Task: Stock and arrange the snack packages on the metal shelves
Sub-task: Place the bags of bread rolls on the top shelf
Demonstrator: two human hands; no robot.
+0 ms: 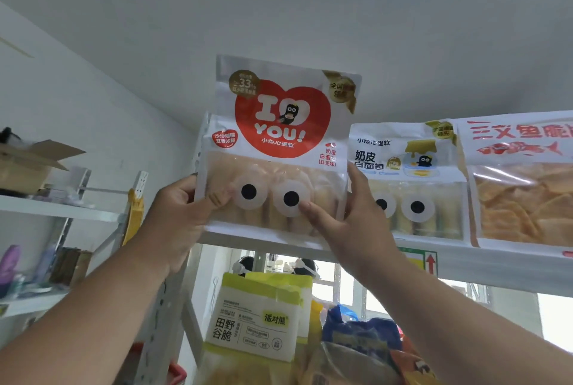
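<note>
Arms reaching up to the top shelf (449,256)
Left hand (183,214) and right hand (350,223) are gripping the heart-printed bread bag (279,142) by its lower corners

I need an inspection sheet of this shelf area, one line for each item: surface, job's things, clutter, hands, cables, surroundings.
Surface: white metal top shelf, seen from below, carries packages along its front edge.
Job's things: red heart bread package upright at the shelf's left end; bread package with a gold label beside it; orange fish snack package further right; green-topped grain crisp bag on the shelf below.
Clutter: open cardboard box on the left rack.
Hands: left hand grips the heart package's left edge; right hand holds its right edge, thumb on the front.
Cables: nothing seen.
Surroundings: white wall, ceiling, window behind.
</note>
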